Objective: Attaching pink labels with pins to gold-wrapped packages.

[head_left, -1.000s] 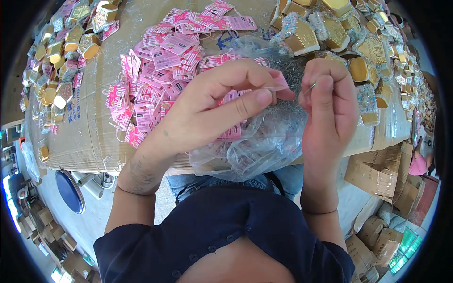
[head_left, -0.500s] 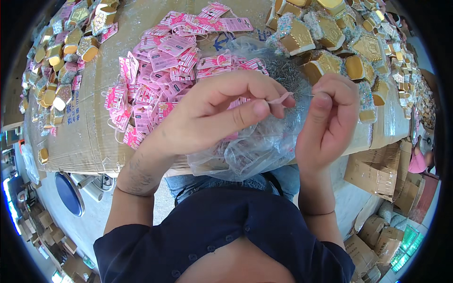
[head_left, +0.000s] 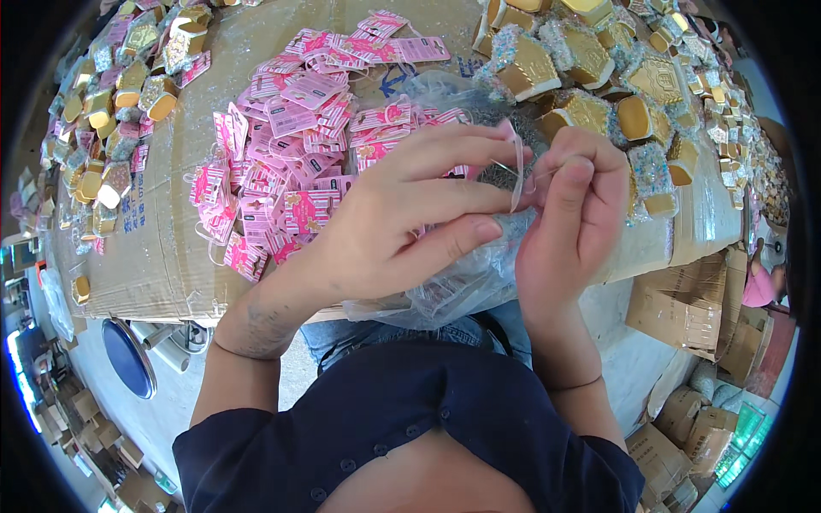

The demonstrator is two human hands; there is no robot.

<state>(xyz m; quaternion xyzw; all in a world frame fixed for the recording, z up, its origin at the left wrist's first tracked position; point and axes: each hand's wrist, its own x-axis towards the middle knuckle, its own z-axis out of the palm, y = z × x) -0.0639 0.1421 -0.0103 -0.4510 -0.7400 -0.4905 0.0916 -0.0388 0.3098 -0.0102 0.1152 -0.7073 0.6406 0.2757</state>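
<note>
A narrow pale pink ribbon point(head_left: 516, 175) is drawn across the fingertips of my left hand point(head_left: 380, 218), whose index and middle fingers reach out while the thumb stands apart below them. Close by on the right, my right hand point(head_left: 569, 214) is closed in a pinch, thumb against bent index finger. Out of that pinch a thin pin-like piece point(head_left: 540, 176) points toward the ribbon; its far end is hard to make out. Beneath both hands lies a clear plastic bag point(head_left: 457, 286) with a heap of fine grey metal pieces point(head_left: 532, 132), partly hidden by my fingers.
Pink striped cards with loops point(head_left: 291, 120) are heaped on the cardboard-covered table point(head_left: 192, 256) left of my hands. Gold house-shaped pieces with glittery tinsel point(head_left: 590, 56) crowd the right, and more gold pieces point(head_left: 103, 154) the far left. A blue round stool point(head_left: 128, 355) and cardboard boxes point(head_left: 684, 312) stand below.
My left thumb has come away from the ribbon, and the left fingers have straightened. The ribbon now hangs across the fingertips. My right hand has moved left, up against it.
</note>
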